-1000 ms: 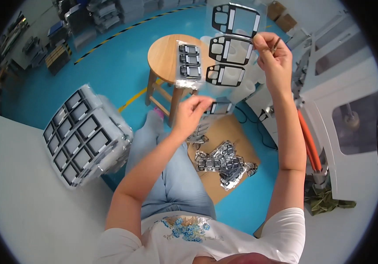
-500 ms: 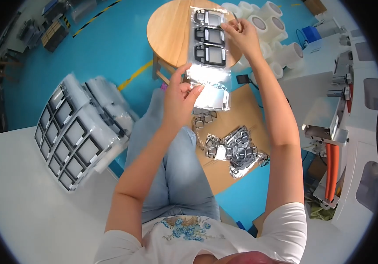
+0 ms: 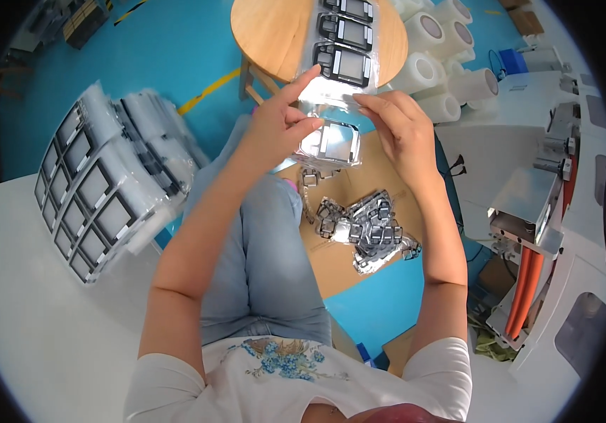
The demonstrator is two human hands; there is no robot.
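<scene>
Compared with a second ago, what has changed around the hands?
The clear strip has moved left, over the stool. The right hand has left its upper right edge and come down below the third frame. The left hand stays by its lower left. The framed pieces on the brown board and the stack of sheets look unchanged.

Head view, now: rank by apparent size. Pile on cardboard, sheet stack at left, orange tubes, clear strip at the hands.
1. Sheet stack
2. Clear strip (runs off the top edge; visible part only)
3. Pile
4. Orange tubes
</scene>
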